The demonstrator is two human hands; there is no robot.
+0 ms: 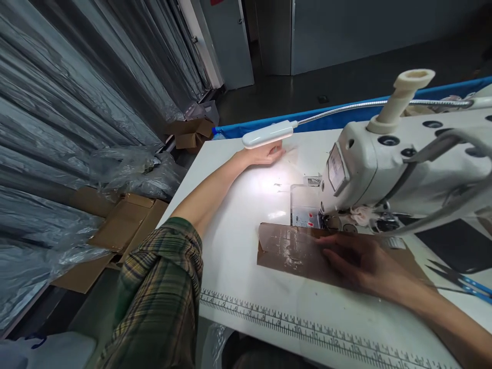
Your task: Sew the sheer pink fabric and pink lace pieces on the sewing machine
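My left hand (265, 155) is at the far side of the white table, partly hidden behind the lamp head (268, 135). Its fingers are curled, and a faint, see-through scrap (292, 154) lies at their tips; what they hold, if anything, is unclear. Over a long brown cardboard piece (274, 259) rests my right hand (355, 259), thumb and forefinger stretched out with a gap between them. Shiny clear film (294, 246) shows on the cardboard, left of those fingertips. Just beyond the cardboard stands a white sewing machine (355, 159), its needle area close to my right hand.
Along the table's near edge runs a printed ruler (295, 328). Blue-handled scissors (461, 279) and a black flat sheet (457, 243) lie at the right. Cardboard boxes (123, 220) and clear plastic bags (142, 174) are on the floor to the left.
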